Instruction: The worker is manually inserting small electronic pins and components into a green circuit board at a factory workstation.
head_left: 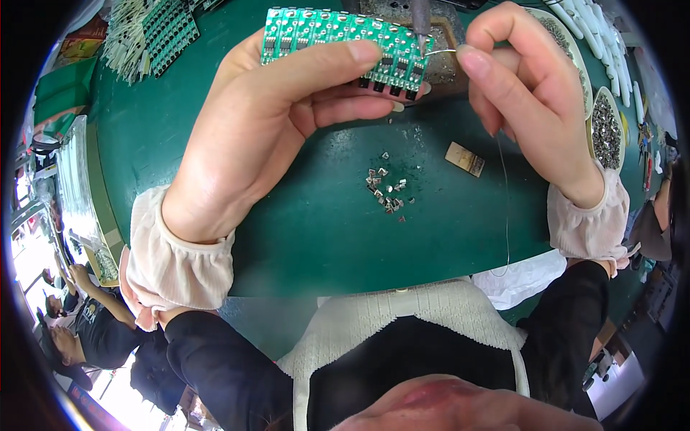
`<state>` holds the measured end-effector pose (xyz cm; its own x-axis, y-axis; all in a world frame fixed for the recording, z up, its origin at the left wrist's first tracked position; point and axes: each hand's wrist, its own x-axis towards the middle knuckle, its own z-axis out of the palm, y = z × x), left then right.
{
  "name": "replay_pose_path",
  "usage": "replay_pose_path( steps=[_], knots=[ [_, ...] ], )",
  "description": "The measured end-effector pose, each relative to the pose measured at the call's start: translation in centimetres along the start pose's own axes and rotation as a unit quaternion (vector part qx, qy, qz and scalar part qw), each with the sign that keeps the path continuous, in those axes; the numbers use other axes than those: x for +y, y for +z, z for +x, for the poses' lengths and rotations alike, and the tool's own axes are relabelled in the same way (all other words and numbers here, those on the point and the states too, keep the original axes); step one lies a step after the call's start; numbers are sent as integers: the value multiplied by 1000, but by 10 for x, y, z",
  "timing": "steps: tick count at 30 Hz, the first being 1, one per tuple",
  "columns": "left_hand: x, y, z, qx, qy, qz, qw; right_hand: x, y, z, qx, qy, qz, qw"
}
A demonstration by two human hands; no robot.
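Observation:
My left hand [248, 115] grips a green circuit board panel [323, 27] at the top middle, thumb across its face and fingers underneath. Rows of small black chips and shiny solder pads cover the panel, and black parts stick out along its near edge. Pinched between thumb and forefinger of my right hand [535, 100] is a thin solder wire [506, 194], whose tail hangs down past the table edge. Its short end points left to the panel's right corner. There the tip of a soldering iron [420, 18] comes down from above; whether tip and wire touch is too small to tell.
Small metal clips [388, 192] lie scattered on the green table [309, 237], with a tan block [464, 159] beside them. Dishes of metal parts [606, 133] and white tubes [593, 32] line the right. More boards [171, 36] lie far left. Another person [100, 323] is at left.

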<state>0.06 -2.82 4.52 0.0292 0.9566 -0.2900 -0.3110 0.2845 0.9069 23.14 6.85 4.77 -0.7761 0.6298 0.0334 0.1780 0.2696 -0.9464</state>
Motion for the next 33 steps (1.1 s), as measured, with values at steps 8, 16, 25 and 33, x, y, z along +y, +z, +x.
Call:
replay_pose_path(
  steps=[8, 16, 25, 33],
  knots=[
    [-7, -8, 0, 0, 24, -5, 1000, -7, -4, 1, 2, -11, -35, 999],
    [-5, 3, 2, -4, -5, 4, 1000, -43, -26, 11, 10, 209, -60, 976],
    [-11, 2, -2, -22, -31, 12, 999, 10, -64, 8, 121, 85, -560, 815],
    [-16, 0, -6, -80, -126, 65, 987, 7, -67, 14, 65, 127, -581, 801]
  ],
)
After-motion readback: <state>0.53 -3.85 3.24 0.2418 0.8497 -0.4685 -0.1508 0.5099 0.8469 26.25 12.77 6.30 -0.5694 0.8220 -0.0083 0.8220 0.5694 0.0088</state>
